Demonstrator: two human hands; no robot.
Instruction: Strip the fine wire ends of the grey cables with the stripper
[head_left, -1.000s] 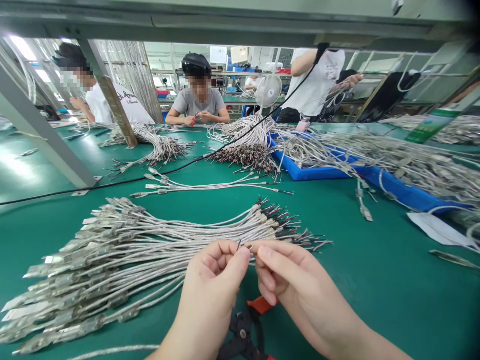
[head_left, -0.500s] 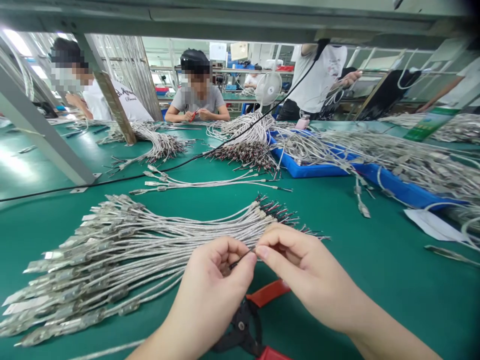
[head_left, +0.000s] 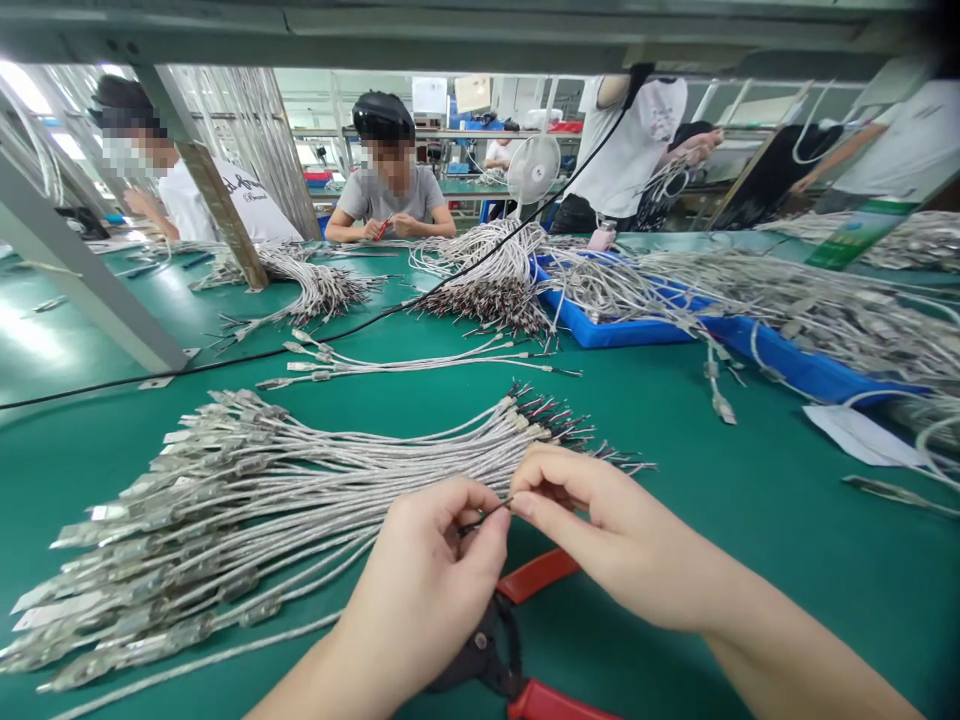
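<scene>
My left hand (head_left: 431, 570) and my right hand (head_left: 592, 525) meet above the green table, both pinched on the thin dark end of a wire (head_left: 484, 517). The wire's grey cable runs off to the lower left. Just behind my hands lies a big bundle of grey cables (head_left: 285, 490) with metal tabs at the left and stripped red and black ends at the right. Red-handled pliers (head_left: 517, 640) lie on the table under my wrists.
A few loose cables (head_left: 405, 365) lie further back. Blue trays (head_left: 637, 335) heaped with cables run along the right. A white paper (head_left: 862, 435) and tweezers (head_left: 892, 492) lie at the right. Other people work across the table. A grey frame post (head_left: 82, 275) slants at the left.
My hands have drawn slightly apart and lowered, showing more of the red pliers handles beneath them. Both keep their pinch on the wire end.
</scene>
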